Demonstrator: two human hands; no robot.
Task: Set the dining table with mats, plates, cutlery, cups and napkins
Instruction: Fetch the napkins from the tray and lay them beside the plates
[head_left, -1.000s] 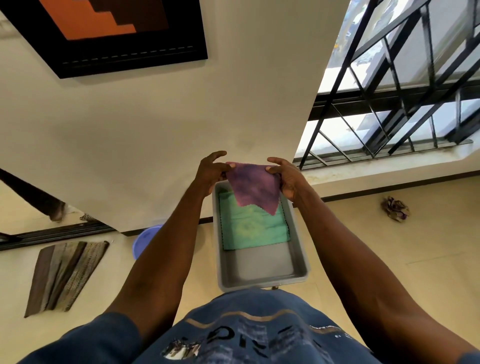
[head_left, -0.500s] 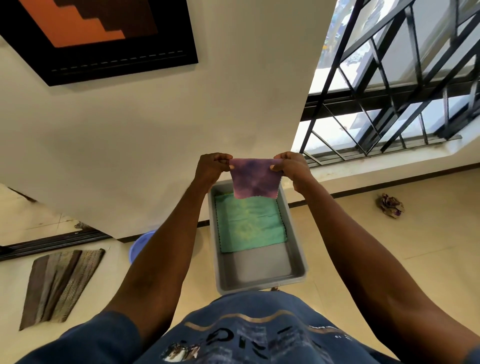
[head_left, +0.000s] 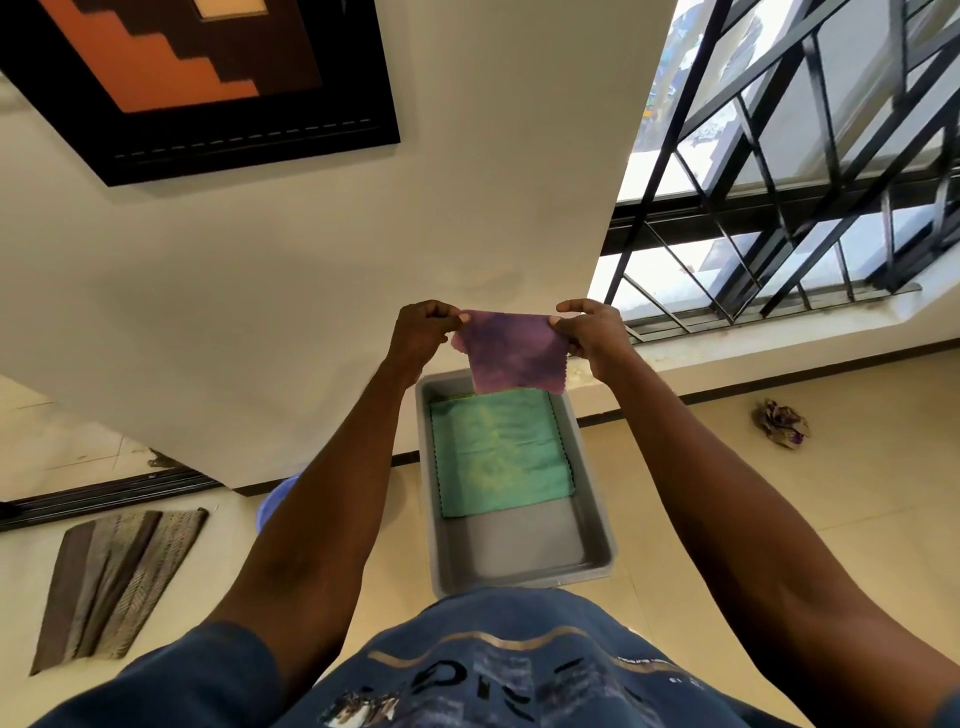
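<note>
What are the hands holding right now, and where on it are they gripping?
Both hands hold the purple napkin by its top corners: the left hand pinches the left corner, the right hand the right, above the grey tray.

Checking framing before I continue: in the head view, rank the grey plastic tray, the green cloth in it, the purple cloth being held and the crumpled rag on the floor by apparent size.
1. Grey plastic tray
2. Green cloth
3. Purple cloth, held nearer the camera, so its real rank is unsure
4. Crumpled rag
</note>
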